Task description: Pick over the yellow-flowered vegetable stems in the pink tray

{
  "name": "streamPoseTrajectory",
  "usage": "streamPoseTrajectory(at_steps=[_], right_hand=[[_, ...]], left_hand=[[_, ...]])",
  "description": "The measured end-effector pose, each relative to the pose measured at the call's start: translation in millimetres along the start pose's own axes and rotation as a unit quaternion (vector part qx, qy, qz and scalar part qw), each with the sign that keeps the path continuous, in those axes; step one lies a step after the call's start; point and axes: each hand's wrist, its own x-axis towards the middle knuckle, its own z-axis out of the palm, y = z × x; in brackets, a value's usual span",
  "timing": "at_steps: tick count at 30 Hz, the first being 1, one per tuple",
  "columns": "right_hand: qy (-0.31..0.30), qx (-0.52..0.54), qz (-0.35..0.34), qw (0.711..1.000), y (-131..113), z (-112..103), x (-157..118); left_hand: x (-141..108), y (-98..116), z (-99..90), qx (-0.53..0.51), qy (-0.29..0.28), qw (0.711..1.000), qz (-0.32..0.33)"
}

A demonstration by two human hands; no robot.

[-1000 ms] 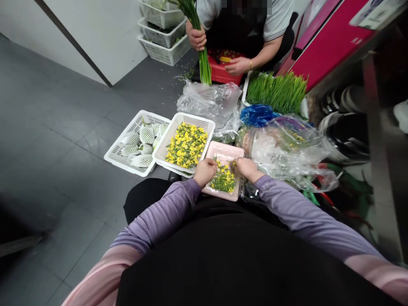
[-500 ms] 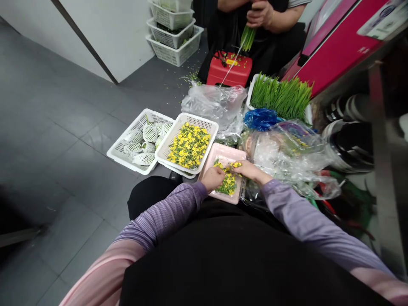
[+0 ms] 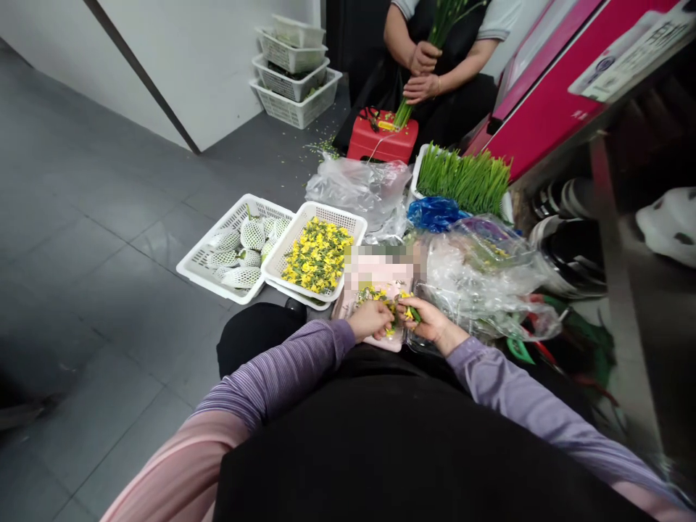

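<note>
A pink tray [image 3: 380,268] rests in front of my lap, with yellow flowers and green stems in its near part; a blurred patch covers its far part. Over the tray's near end, my left hand [image 3: 372,320] is closed, its fingertips pinched on something too small to make out. Beside it, my right hand [image 3: 427,319] is closed round a small bunch of yellow flowers [image 3: 409,312] with green stems. Just left of the tray, a white basket [image 3: 272,255] holds many yellow flowers [image 3: 318,255].
At left, a white basket [image 3: 188,265] holds net-wrapped produce. Plastic bags [image 3: 462,272] lie to the right, before a basket of green stalks [image 3: 462,177]. Ahead, a person's hands [image 3: 424,72] hold long stalks over a red box [image 3: 383,138]. White baskets [image 3: 296,109] stand stacked behind.
My hands have drawn slightly nearer to me, and the right now shows a flower bunch more clearly. The other person's stalks have come down to the red box. The view has shifted slightly.
</note>
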Motion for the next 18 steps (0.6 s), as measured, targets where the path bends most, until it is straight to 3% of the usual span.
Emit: streamPoseTrajectory(at_steps=[3, 6, 9, 11, 13, 15, 17, 18], right_hand=[[0.014, -0.002, 0.054, 0.998, -17.8, 13.6, 12.2], [0.033, -0.068, 0.080, 0.994, -49.7, 54.5, 37.7], [0.035, -0.151, 0.019, 0.988, -84.2, 100.2, 71.0], [0.060, -0.270, -0.038, 0.960, -100.8, 115.0, 90.4], [0.134, -0.438, -0.109, 0.882, -106.1, 110.2, 103.6], [0.186, -0.607, -0.162, 0.755, -96.4, 88.3, 109.1], [0.163, -0.732, -0.158, 0.642, -73.4, 58.1, 107.8], [0.126, -0.772, -0.139, 0.608, -58.8, 43.2, 105.5]], left_hand=[[-5.8, -10.3, 1.5, 0.210, -0.019, 0.976, 0.057], [-11.2, -12.9, 1.7, 0.333, -0.058, 0.936, 0.093], [-13.1, -8.2, -0.7, 0.351, -0.063, 0.931, 0.084], [-13.2, -4.1, -3.2, 0.347, -0.053, 0.932, 0.084], [-13.0, -1.5, -5.6, 0.341, -0.043, 0.935, 0.085], [-12.8, -0.8, -7.1, 0.338, -0.035, 0.936, 0.090], [-12.5, -1.8, -7.2, 0.338, -0.030, 0.935, 0.098], [-12.2, -2.7, -6.8, 0.338, -0.028, 0.936, 0.101]])
